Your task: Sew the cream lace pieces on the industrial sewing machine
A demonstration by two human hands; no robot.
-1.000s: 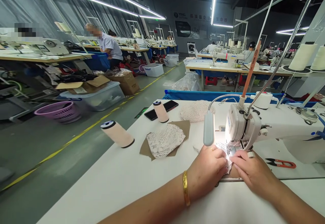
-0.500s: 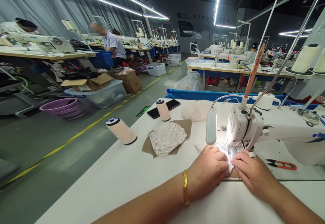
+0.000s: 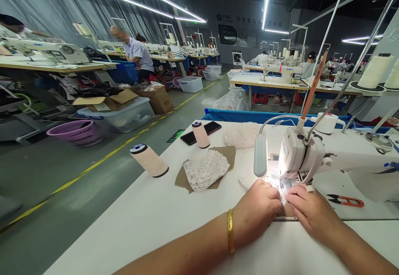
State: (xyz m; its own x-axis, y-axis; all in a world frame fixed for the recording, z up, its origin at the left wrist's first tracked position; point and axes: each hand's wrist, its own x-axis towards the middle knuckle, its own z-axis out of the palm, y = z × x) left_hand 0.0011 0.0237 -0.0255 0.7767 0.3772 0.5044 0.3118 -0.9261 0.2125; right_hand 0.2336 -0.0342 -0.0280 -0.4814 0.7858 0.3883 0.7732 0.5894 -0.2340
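White lace fabric (image 3: 273, 182) lies under the lit head of a white sewing machine (image 3: 299, 150). My left hand (image 3: 260, 206), with a gold bangle at the wrist, is closed on the lace just left of the needle area. On the right side of the needle, my right hand (image 3: 311, 212) pinches the same lace with its fingertips. Some brown material (image 3: 287, 211) shows between the hands. The needle and the gripped edges are mostly hidden by my fingers and the glare of the lamp (image 3: 260, 154).
Lace pieces on brown paper (image 3: 205, 169), a pile of lace (image 3: 241, 135), two thread cones (image 3: 149, 160) and a phone (image 3: 213, 128) lie left of the machine. Orange thread snips (image 3: 346, 200) rest at the right. Co-workers sit at other machines beyond the aisle.
Both hands stay at the needle area, with the lace shifted very slightly. The left hand has moved a little to the right. A co-worker at the far left has shifted posture.
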